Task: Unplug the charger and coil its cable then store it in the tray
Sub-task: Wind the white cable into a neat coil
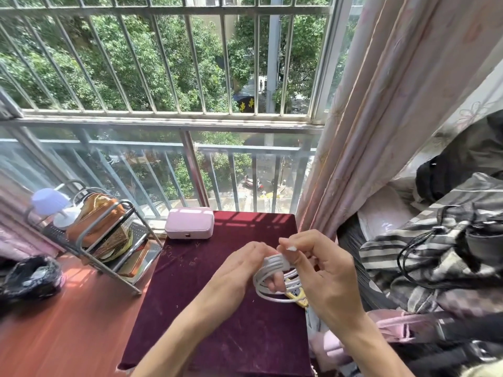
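A white charger cable (272, 284) is wound in several loops around the fingers of my left hand (239, 270), which hovers above the dark red cloth. My right hand (318, 270) pinches the white turns at the top of the coil. A yellow piece (298, 295) shows under the loops, partly hidden by my right hand. A pink lidded case (189, 222) sits at the far edge of the cloth, apart from both hands.
The maroon cloth-covered surface (204, 308) lies on an orange-brown table (68, 322). A metal wire rack (109, 240) with a tan pouch stands left, a black bag (30, 276) beside it. Pink curtains and piled clothes (435, 254) crowd the right. A barred window is behind.
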The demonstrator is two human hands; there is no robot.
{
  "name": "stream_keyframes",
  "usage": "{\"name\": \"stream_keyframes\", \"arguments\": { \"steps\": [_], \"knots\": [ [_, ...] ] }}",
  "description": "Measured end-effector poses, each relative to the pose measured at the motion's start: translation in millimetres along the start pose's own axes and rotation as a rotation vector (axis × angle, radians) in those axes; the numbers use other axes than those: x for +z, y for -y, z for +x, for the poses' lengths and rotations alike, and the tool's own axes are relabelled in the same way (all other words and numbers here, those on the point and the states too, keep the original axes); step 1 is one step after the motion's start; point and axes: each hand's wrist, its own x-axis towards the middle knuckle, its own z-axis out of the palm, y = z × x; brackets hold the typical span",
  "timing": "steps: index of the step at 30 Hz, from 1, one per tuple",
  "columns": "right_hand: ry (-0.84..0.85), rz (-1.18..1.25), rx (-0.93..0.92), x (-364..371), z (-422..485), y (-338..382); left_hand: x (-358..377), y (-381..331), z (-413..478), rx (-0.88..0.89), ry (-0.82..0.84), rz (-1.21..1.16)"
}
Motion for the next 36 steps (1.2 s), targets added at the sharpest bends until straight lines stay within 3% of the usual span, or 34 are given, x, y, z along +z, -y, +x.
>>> {"name": "stream_keyframes", "arguments": {
  "steps": [2, 7, 12, 15, 19, 23, 25, 36],
  "knots": [
    [0.005, -0.03, -0.115, 1.0, -2.3, 1.4, -3.7, -7.1, 3.0, -0.016, 0.081, 0.08],
    [-0.031, -0.132, -0.251, -3.0, -8.9, 2.1, -4.8, -10.4, 7.3, 0.001, 0.037, 0.503],
    [-0.014, -0.243, -0.397, -8.9, -9.9, 1.7, -12.2, -25.0, 8.7, -0.292, 0.278, 0.068],
    [0.001, -0.262, -0.408, -8.3, -10.7, 1.8, -12.4, -32.2, 6.9, -0.349, 0.384, -0.102],
    [-0.004, -0.203, -0.269, -8.1, -7.9, 5.5, -12.9, -26.4, 7.8, -0.278, 0.354, -0.049],
    [-0.011, 0.007, 0.145, -9.2, 0.4, 15.6, -15.9, -15.7, 9.6, -0.079, 0.208, 0.377],
    [0.03, 0.087, 0.264, -10.1, 4.0, 17.0, -16.0, -12.7, 8.0, 0.005, 0.175, 0.534],
    [0.095, -0.14, 0.44, -16.2, 8.8, 18.4, -6.2, -12.3, -0.6, 0.24, 0.066, 0.803]
  ]
}}
